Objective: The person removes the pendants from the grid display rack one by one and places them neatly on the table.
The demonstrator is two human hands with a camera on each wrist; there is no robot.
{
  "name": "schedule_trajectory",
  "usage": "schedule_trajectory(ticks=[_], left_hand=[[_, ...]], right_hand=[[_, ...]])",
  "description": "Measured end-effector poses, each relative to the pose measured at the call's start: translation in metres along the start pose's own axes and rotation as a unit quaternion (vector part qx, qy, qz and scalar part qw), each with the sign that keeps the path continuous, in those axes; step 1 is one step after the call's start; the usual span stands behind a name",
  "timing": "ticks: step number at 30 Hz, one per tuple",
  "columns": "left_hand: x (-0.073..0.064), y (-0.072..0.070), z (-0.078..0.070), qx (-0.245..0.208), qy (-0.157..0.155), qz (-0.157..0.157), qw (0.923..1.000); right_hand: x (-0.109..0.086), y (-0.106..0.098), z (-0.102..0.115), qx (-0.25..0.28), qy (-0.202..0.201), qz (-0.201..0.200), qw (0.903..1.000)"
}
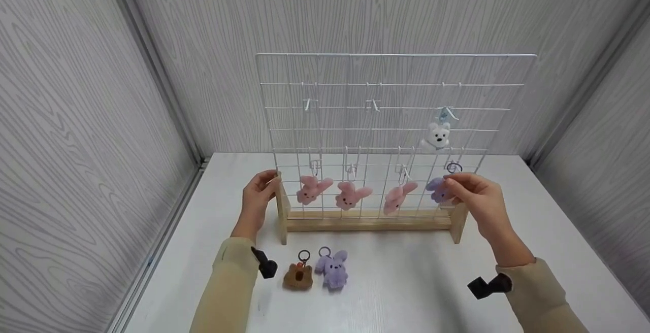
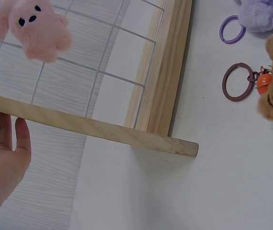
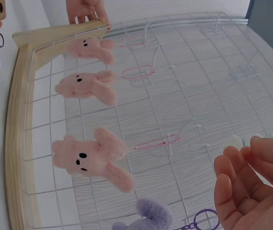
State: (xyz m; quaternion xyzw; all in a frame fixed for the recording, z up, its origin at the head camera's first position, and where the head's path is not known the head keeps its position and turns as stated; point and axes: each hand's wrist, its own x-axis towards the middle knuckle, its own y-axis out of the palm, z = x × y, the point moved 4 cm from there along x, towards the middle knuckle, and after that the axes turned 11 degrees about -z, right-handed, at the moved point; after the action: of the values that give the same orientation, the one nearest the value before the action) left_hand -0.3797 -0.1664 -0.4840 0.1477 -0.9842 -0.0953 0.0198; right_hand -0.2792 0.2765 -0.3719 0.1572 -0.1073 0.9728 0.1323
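Note:
A white wire grid rack (image 1: 396,55) stands in a wooden base. At its left end, my left hand (image 1: 260,191) holds the wooden upright (image 2: 102,129), fingertips against the outer side. My right hand (image 1: 477,198) is by a purple plush bunny keychain (image 1: 437,190) at the lower right hook. In the right wrist view, my right fingers curl loosely, apart from the bunny's purple ring (image 3: 207,219), with nothing visibly held. A pink bunny keychain (image 1: 401,198) hangs beside it, with more pink ones (image 1: 354,196) further left. A white bear keychain (image 1: 438,136) hangs above.
On the white table (image 1: 386,292) in front of the rack lie a brown bear keychain (image 1: 298,277) and another purple bunny keychain (image 1: 334,270). Bare hooks (image 1: 375,104) jut from the upper grid. Grey wood-patterned panels (image 1: 325,13) enclose the back and sides.

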Motion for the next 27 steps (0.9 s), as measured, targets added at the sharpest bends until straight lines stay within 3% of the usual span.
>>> schedule_trajectory(ticks=[11,27], left_hand=[[-0.001,-0.003,0.005,0.001,0.011,0.0,0.9999],[0.002,-0.002,0.001,0.005,0.014,0.001,0.9999]], right_hand=[[0.034,-0.006,0.028,0.062,-0.053,-0.047,0.9955],[0.072,0.002,0.061,-0.031,-0.092,-0.094,0.9908]])
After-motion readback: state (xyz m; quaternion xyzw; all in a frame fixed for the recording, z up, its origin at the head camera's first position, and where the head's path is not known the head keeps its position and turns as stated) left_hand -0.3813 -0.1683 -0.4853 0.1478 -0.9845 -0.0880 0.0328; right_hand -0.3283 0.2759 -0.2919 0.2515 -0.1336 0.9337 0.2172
